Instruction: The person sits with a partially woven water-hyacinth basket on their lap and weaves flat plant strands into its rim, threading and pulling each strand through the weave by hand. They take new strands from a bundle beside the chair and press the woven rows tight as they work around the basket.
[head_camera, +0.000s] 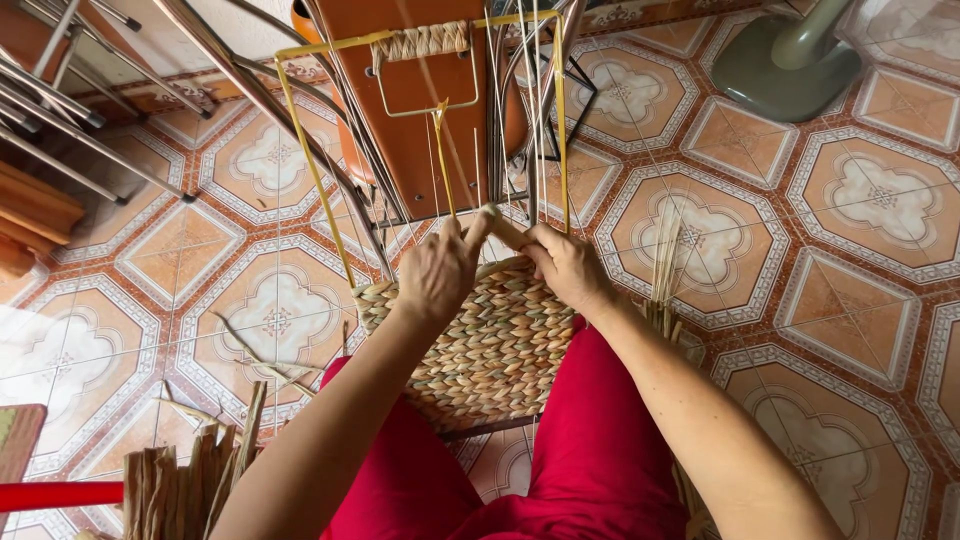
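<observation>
Patterned floor tiles (850, 290) in orange, white and grey are seen all around, viewed from above. Near the middle, a woven panel (490, 345) of braided natural fibre is held on a yellow wire frame (312, 170), resting across the lap of a person in red trousers (590, 440). The left hand (440, 272) is placed at the far edge of the woven panel, its fingers curled shut around a fibre strand (503, 228). The right hand (565, 265) is set just beside it, touching it, with fingers likewise closed on the same strand. Thin upright wires (440, 160) are seen rising from the weave between the frame's sides, and a short band of wrapped fibre (420, 42) is wound on the far bar of the frame. Behind the frame an orange-brown chair seat (420, 110) on metal legs (260, 95) is seen. At the near left a bundle of dried fibre strips (185, 485) is laid, with a red bar (55, 494) beside it. More loose strands (662, 265) are stood to the right of the lap. At the far right the grey-green base of a fan (785, 60) is placed on the tiles.
</observation>
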